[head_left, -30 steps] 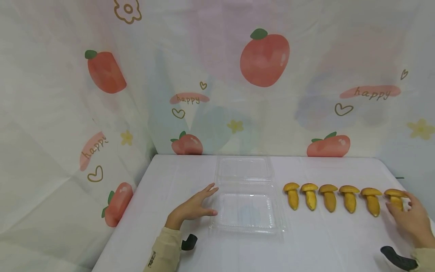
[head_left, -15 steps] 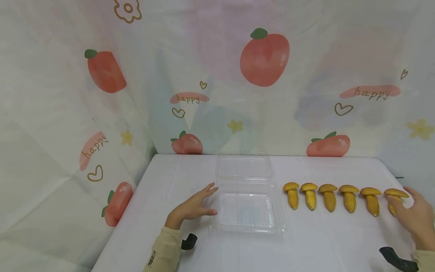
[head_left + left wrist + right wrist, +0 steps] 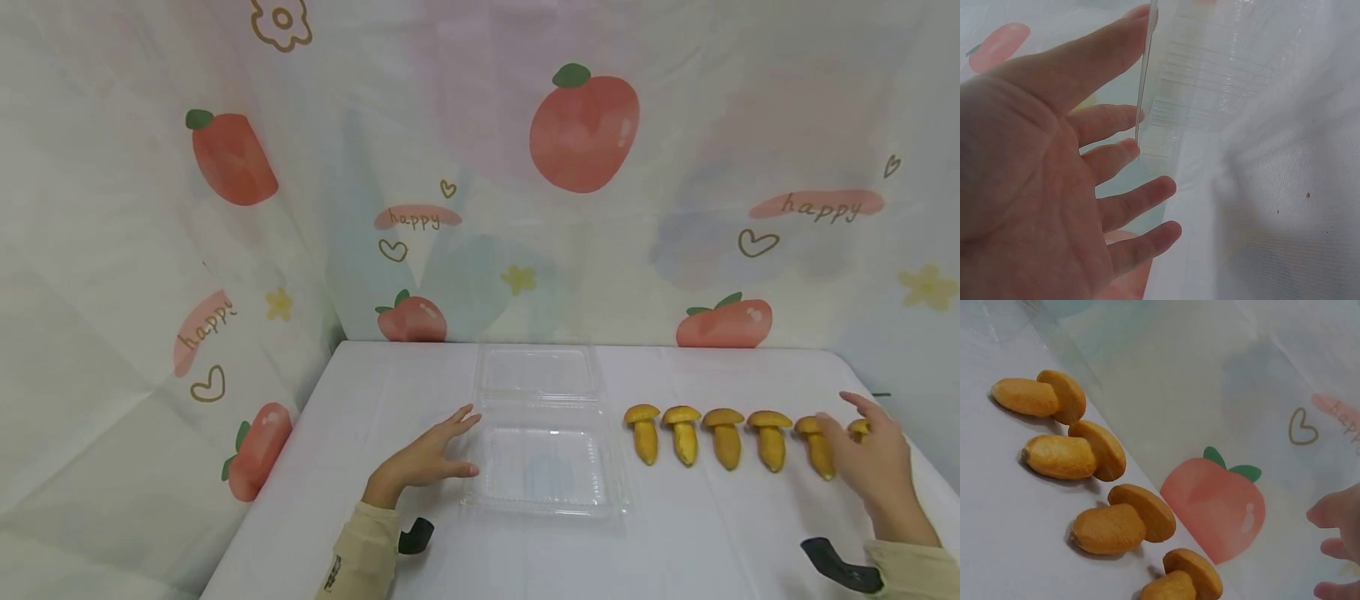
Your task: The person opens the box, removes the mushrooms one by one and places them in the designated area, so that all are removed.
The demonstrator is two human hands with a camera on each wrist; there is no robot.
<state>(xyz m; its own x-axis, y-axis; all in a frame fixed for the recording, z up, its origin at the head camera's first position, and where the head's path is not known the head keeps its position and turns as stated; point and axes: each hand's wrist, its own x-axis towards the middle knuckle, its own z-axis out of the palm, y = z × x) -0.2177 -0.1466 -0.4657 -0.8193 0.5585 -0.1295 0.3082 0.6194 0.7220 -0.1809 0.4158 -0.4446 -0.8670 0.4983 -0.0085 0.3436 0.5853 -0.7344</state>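
Observation:
A clear plastic clamshell box (image 3: 547, 507) lies unfolded on the white table, its lid (image 3: 538, 373) towards the wall. My left hand (image 3: 423, 457) rests at the box's left edge, fingers spread; the left wrist view shows fingertips at the thin plastic edge (image 3: 1143, 81). Several yellow-brown mushrooms (image 3: 726, 442) lie in a row to the right of the box, caps away from me. My right hand (image 3: 881, 462), fingers extended, is over the row's right end. It partly hides the rightmost mushroom (image 3: 858, 427) and overlaps the one beside it (image 3: 821, 458). Contact there cannot be told.
A white cloth covers the table (image 3: 697, 542). Behind it hangs a printed backdrop (image 3: 480, 275) with fruit and "happy" motifs, which also runs along the left side. Black curved straps (image 3: 840, 567) stick out by the sleeves.
My right hand has moved left, from around the rightmost mushroom to between it and its neighbour. The mushrooms still lie in their row. The left hand has stayed put.

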